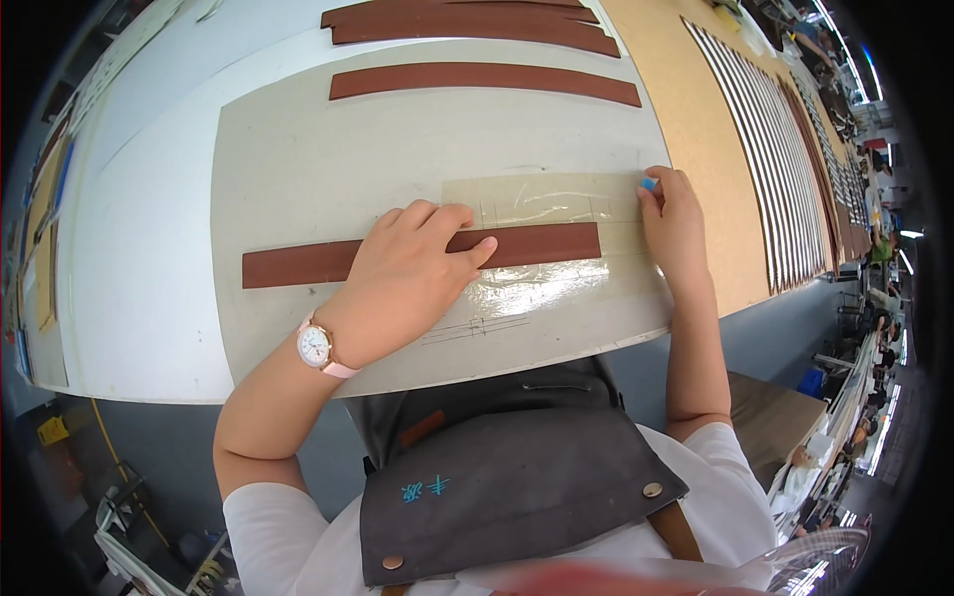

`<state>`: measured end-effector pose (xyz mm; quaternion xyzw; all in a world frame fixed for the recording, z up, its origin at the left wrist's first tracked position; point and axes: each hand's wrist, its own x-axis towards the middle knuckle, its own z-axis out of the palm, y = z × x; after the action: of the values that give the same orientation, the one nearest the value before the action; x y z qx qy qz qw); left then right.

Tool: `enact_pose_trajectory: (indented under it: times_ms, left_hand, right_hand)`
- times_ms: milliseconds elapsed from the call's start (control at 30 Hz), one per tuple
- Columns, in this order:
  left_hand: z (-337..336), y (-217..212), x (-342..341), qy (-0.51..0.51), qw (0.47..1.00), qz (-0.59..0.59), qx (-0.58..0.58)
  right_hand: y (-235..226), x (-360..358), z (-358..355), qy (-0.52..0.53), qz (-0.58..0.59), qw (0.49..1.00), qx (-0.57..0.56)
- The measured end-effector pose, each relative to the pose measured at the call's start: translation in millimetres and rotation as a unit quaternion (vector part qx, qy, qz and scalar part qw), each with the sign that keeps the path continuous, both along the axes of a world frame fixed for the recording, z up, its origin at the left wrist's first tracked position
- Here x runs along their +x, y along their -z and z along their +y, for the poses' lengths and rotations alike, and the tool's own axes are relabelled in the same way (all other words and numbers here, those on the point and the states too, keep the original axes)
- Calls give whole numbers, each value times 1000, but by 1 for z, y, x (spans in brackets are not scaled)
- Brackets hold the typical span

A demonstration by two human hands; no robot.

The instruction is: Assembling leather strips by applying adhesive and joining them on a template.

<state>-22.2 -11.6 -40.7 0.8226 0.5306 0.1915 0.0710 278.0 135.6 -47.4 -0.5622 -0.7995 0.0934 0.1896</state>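
My left hand (412, 263) lies flat, palm down, on a long brown leather strip (542, 244) that stretches across a grey work board (288, 159). The strip's right half rests on a clear glossy plastic sheet (547, 199) taped to the board. My right hand (674, 223) sits at the sheet's right edge, fingers closed around a small blue object (648, 184). A pink-strapped watch (316, 347) is on my left wrist.
Another brown strip (485, 79) lies farther back on the board, with a stack of more strips (467, 22) beyond it. To the right, a tan panel (696, 129) carries rows of dark and white strips (770, 149). Other workstations and people fill the far right.
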Motion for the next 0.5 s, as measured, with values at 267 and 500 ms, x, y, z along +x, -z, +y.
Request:
enact_pose_trajectory:
  times_ms: [267,500]
  left_hand:
    - [-1,-1,0,4,1000,10,-1]
    - [-2,-2,0,6,1000,11,-14]
  right_hand:
    - [-3,2,3,4,16,1000,-18]
    - [-1,1,-1,-7,37,999,2]
